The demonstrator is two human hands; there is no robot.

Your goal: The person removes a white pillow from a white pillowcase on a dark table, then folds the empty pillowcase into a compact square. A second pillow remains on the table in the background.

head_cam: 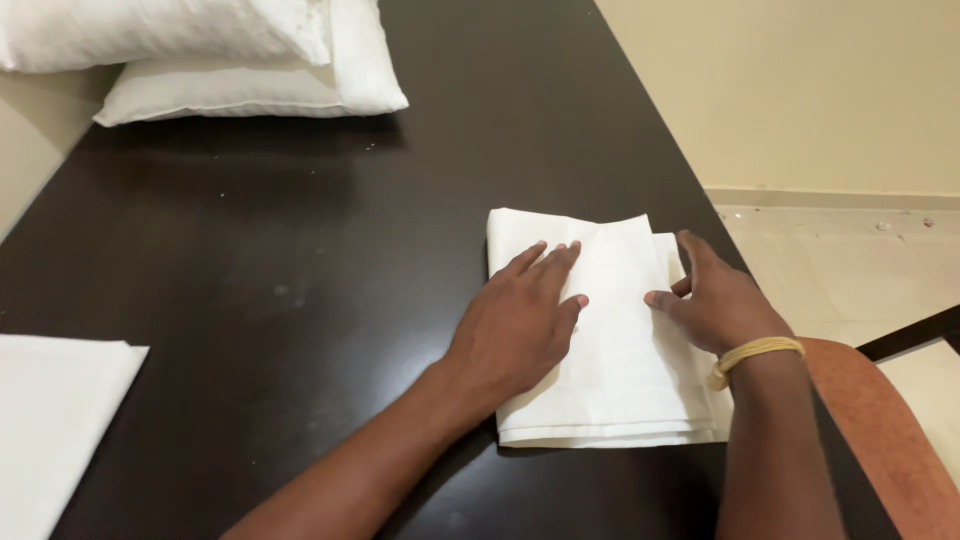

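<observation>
folded white cloth lies under the flat, open left hand; right hand seems to pinch its edge. press evenly, keep layers aligned.

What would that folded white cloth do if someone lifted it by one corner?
The cloth would probably flop and unfold, since its thin layers lie loose at the near edge. It looks light. On the smooth dark table it might slide easily when pushed.

Soft, even indoor light, faint sheen on the dark counter, weak shadows beneath the forearms, focus sharp throughout.
</observation>
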